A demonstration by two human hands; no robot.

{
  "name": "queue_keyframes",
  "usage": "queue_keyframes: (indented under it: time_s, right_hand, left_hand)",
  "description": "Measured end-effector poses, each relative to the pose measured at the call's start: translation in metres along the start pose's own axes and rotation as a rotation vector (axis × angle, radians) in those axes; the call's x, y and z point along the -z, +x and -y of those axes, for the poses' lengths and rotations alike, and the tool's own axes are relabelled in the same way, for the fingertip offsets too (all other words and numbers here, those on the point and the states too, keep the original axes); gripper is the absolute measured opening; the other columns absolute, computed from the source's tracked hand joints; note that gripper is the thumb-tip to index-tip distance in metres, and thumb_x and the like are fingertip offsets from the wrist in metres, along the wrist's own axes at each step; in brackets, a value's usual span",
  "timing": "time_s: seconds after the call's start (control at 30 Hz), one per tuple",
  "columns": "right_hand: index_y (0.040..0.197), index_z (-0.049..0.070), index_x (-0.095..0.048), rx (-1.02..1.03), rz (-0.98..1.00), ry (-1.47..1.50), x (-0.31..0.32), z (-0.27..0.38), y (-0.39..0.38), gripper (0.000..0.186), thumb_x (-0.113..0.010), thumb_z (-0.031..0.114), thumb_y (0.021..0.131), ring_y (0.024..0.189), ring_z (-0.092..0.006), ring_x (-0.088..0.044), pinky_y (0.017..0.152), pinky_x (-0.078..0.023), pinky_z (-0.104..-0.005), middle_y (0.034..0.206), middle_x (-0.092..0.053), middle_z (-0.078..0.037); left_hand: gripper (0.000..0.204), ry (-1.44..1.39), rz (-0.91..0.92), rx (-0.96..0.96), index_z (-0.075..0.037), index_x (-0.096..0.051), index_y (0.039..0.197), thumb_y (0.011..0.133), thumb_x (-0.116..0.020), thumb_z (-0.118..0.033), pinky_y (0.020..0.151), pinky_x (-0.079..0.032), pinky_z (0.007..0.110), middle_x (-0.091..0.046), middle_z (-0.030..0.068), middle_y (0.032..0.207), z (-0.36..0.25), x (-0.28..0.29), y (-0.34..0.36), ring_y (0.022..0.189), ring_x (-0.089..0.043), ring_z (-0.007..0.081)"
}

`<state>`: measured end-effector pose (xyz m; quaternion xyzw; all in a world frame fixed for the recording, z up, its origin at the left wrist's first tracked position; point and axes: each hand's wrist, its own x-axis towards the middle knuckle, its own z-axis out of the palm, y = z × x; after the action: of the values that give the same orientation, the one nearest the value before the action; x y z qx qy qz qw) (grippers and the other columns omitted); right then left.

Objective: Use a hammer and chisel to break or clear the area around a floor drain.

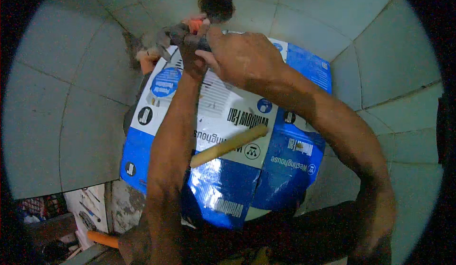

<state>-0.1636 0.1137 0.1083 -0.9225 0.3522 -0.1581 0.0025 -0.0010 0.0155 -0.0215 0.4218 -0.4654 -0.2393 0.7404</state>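
My left hand (191,51) and my right hand (247,58) are close together near the far tiled wall. Both are closed around a dark grey metal tool or fitting (177,33), whose exact kind does not show. A bright orange piece (195,25) sits at its upper side, touching the fingers. My left fingers are partly hidden behind the object and my right hand. Below the hands lies a flattened blue and white cardboard box (223,165). Across the cardboard rests a pale wooden rod (230,145), its left end reaching behind my left forearm.
A rough dark hole (216,8) opens in the far tiled wall (313,8), just above my hands. An orange pipe end (147,61) stands out by a broken spot in the left wall. At lower left are an orange tube (102,239) and a white panel with tools (90,208).
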Motion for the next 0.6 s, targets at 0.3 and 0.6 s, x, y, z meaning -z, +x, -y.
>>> queue_keyframes:
  time_s: [0.3, 0.6]
  right_hand:
    - [0.102, -0.004, -0.052, 0.163, -0.256, 0.135, 0.024, 0.044, -0.04, 0.048, -0.06, 0.041, 0.087, 0.058, -0.0319, -0.065, 0.046, -0.051, -0.0402, 0.086, -0.063, -0.026]
    - [0.107, 0.0, -0.052, 0.029, -0.154, 0.032, -0.009, -0.027, -0.005, 0.045, -0.057, 0.041, 0.089, 0.068, -0.0402, -0.063, 0.059, -0.05, -0.0488, 0.077, -0.063, -0.026]
  left_hand:
    - [0.03, -0.233, 0.041, 0.053, -0.003, -0.056, 0.093, 0.069, -0.069, 0.011, 0.083, -0.051, 0.033, -0.065, 0.0109, 0.095, -0.008, -0.014, -0.004, 0.09, -0.061, 0.0182]
    - [0.012, 0.291, 0.155, -0.635, -0.014, -0.059, 0.092, 0.082, -0.056, -0.009, 0.075, -0.051, 0.032, -0.064, 0.0037, 0.088, 0.036, -0.001, 0.002, 0.078, -0.06, 0.0185]
